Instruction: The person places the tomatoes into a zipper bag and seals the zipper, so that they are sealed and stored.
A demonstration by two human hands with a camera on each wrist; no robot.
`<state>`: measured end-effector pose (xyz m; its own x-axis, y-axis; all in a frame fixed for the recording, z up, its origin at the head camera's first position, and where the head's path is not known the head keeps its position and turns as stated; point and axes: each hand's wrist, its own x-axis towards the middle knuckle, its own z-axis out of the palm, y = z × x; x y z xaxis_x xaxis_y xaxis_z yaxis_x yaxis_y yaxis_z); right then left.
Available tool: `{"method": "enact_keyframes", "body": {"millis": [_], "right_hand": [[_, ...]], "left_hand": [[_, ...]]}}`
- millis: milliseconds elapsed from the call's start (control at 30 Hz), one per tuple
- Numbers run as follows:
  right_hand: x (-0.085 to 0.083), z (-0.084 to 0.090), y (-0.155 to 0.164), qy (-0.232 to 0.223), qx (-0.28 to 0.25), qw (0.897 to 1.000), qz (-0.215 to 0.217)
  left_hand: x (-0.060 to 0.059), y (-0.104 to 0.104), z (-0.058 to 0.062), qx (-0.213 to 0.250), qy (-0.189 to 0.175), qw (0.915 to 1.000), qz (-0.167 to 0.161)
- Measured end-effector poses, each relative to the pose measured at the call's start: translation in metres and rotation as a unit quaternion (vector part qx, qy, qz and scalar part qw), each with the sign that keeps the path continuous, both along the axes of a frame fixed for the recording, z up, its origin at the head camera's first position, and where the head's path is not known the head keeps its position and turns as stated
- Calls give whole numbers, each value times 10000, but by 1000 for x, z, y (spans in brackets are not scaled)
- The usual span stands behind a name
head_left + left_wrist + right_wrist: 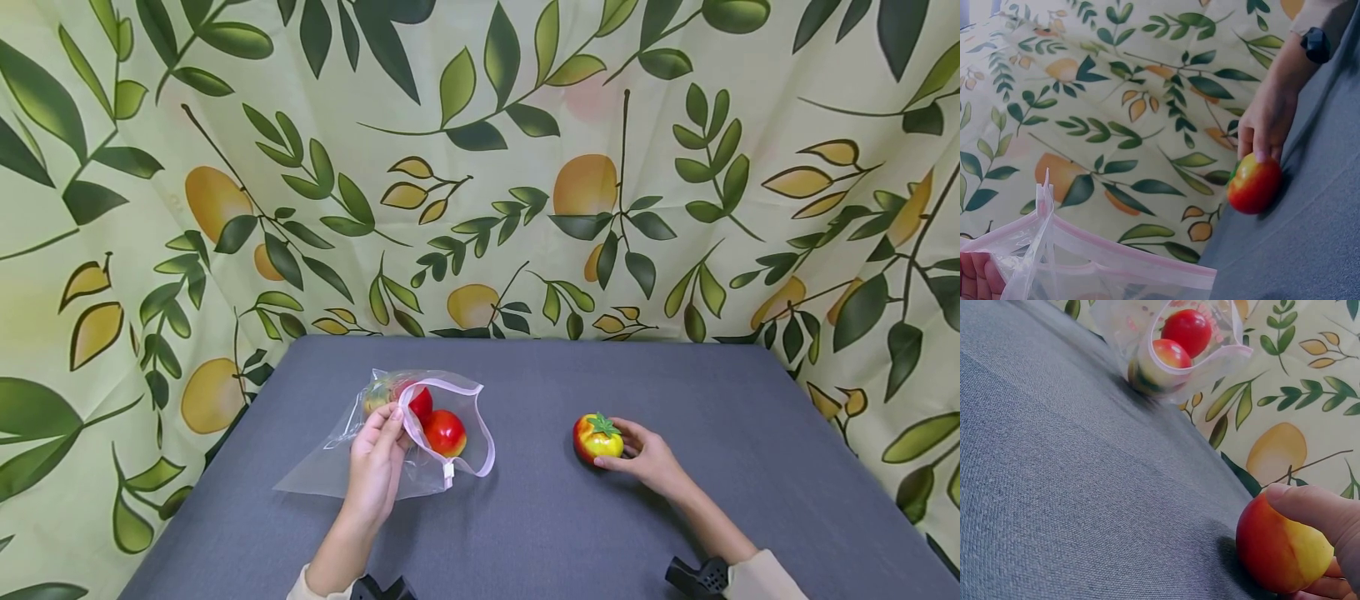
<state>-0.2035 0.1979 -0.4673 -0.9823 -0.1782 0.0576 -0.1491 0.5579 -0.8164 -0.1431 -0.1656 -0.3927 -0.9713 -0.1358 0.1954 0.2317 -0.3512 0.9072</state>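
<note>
My left hand [377,461] pinches the rim of a clear zip bag [322,467], which has a pale pink zip edge and a white slider. Its mouth gapes toward the right. Inside lie a red tomato [445,433], another red fruit [417,403] behind it, and a yellowish-green piece partly hidden by the plastic. To the right, my right hand [651,457] holds a red-and-yellow tomato [588,439] with a green leafy top, thumb on one side and fingers on the other. In the right wrist view this tomato [1279,550] is close to the grey surface; whether it touches cannot be told.
A grey cloth-covered table [525,533] lies under both hands. Behind it and along its sides hangs a cream curtain [517,233] printed with leaves and orange fruit. A dark device [701,575] is strapped at each wrist.
</note>
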Motion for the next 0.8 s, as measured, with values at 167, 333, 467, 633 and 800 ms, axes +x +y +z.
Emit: {"method": "enact_keyframes", "body": {"millis": [167, 333, 467, 633, 800], "right_hand": [[0, -1, 0, -29, -21, 10000, 44], [0, -1, -1, -80, 36, 10000, 5], [0, -1, -1, -60, 56, 10000, -27], [0, -2, -1, 4, 74, 10000, -20], [0, 0, -1, 0, 76, 10000, -29]], "left_hand": [[0, 0, 0, -47, -100, 9999, 13], [0, 0, 0, -74, -142, 9999, 20], [0, 0, 0, -52, -116, 9999, 7], [0, 0, 0, -10, -76, 10000, 9], [0, 0, 0, 30, -1, 10000, 5]]}}
